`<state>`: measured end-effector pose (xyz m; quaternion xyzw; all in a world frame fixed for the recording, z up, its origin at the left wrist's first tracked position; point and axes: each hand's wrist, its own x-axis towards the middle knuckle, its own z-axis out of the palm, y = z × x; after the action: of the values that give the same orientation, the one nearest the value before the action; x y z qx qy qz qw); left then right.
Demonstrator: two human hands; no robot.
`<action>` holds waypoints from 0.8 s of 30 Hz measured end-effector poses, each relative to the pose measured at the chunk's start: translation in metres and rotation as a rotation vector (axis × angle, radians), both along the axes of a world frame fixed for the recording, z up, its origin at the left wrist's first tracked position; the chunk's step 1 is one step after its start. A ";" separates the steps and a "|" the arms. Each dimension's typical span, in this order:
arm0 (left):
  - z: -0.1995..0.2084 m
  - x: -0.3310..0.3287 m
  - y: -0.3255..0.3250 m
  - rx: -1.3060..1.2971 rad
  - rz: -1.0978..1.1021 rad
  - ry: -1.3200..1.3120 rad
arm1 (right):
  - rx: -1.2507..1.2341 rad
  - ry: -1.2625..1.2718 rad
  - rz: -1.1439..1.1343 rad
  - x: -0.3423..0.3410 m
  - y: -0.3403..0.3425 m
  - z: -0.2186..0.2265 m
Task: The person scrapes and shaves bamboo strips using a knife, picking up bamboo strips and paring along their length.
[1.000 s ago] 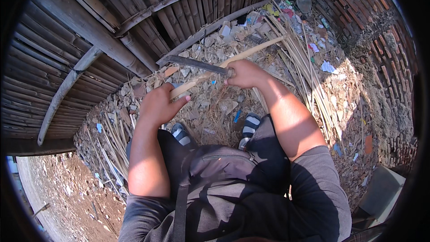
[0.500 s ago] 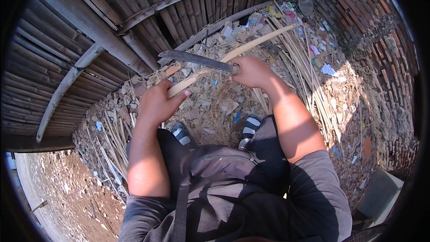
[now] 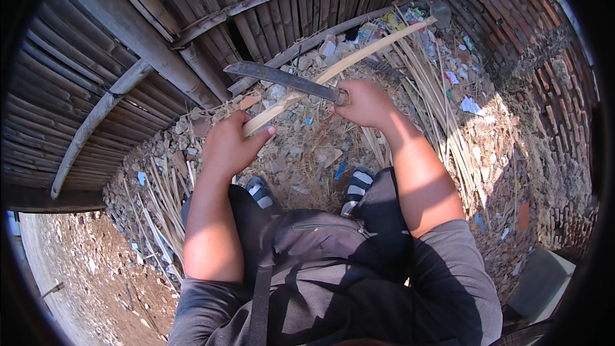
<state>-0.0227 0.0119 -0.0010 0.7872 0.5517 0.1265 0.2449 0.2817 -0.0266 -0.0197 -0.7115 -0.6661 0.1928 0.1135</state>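
Observation:
My left hand [image 3: 229,142] is closed round the near end of a long pale bamboo strip [image 3: 366,56], which slants up and away to the right. In my right hand [image 3: 364,104] is the handle of a machete [image 3: 282,78], its dark broad blade pointing left. The blade lies across the strip a little beyond my left hand; whether its edge touches the wood I cannot tell. Most of the handle is hidden by my fingers.
Split strips [image 3: 442,128] lie in a bundle on the right, with more strips [image 3: 163,202] at the left. Rubble and litter cover the ground. A bamboo wall [image 3: 70,109] rises ahead and left, a brick wall [image 3: 538,57] at right. A grey box [image 3: 544,282] stands lower right.
The machete blade has tilted slightly, its tip a little higher. The far end of the bamboo strip has swung up and slightly right. Both hands keep their grip.

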 end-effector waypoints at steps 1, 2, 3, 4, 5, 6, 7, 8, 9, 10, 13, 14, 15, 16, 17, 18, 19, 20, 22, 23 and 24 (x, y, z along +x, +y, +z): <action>0.001 -0.002 0.000 -0.012 0.013 0.001 | 0.032 0.057 -0.025 0.008 0.002 -0.003; 0.001 -0.002 0.001 -0.024 0.022 -0.005 | 0.064 0.107 -0.053 0.018 0.003 -0.005; 0.001 -0.002 0.001 -0.022 0.020 -0.007 | 0.067 0.105 -0.054 0.030 0.002 -0.010; 0.000 -0.001 0.002 -0.021 0.026 -0.028 | 0.112 0.170 -0.121 0.037 0.000 -0.009; 0.001 -0.001 0.002 -0.020 0.032 -0.050 | 0.157 0.235 -0.187 0.042 0.000 -0.009; 0.002 0.000 0.002 -0.017 0.031 -0.054 | 0.161 0.231 -0.188 0.047 -0.001 -0.009; 0.003 -0.001 0.001 -0.030 0.030 -0.068 | 0.062 0.253 -0.250 0.038 -0.002 0.004; 0.003 0.000 0.000 -0.042 0.023 -0.085 | -0.036 0.271 -0.317 0.030 -0.004 0.012; 0.002 0.002 -0.001 -0.042 0.024 -0.088 | 0.005 0.218 -0.284 0.024 -0.005 0.011; 0.001 0.004 -0.002 -0.016 0.025 -0.097 | 0.006 0.219 -0.285 0.020 -0.004 0.008; -0.001 0.007 -0.003 0.002 0.028 -0.112 | 0.007 0.133 -0.095 0.001 -0.002 0.007; -0.002 0.006 -0.003 -0.006 0.032 -0.118 | 0.007 0.138 -0.095 -0.004 0.000 0.008; -0.001 0.005 -0.002 -0.005 0.032 -0.112 | -0.005 0.054 -0.043 -0.007 0.001 0.008; 0.000 0.004 -0.002 -0.042 0.036 -0.099 | -0.017 -0.032 0.006 -0.008 0.001 0.008; 0.001 0.003 -0.001 -0.079 0.041 -0.086 | -0.017 -0.031 0.004 -0.005 0.001 0.006; 0.000 0.001 0.000 -0.078 0.039 -0.084 | 0.036 0.038 0.002 0.003 0.000 0.002; -0.001 0.000 0.002 -0.068 0.040 -0.087 | 0.089 0.103 0.000 0.012 0.000 -0.001; -0.002 -0.001 0.003 -0.058 0.043 -0.091 | 0.090 0.101 0.001 0.022 0.001 -0.005; 0.000 -0.001 0.002 -0.023 0.038 -0.123 | 0.028 0.207 -0.183 0.036 0.004 -0.006; 0.000 -0.002 0.002 0.012 0.032 -0.153 | 0.045 0.289 -0.246 0.037 0.000 -0.003; 0.000 -0.001 0.001 0.012 0.036 -0.156 | 0.045 0.286 -0.243 0.037 -0.001 -0.003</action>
<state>-0.0241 0.0134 -0.0009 0.7664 0.5441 0.1948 0.2803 0.3190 -0.0272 -0.0230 -0.7492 -0.5565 0.2622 0.2454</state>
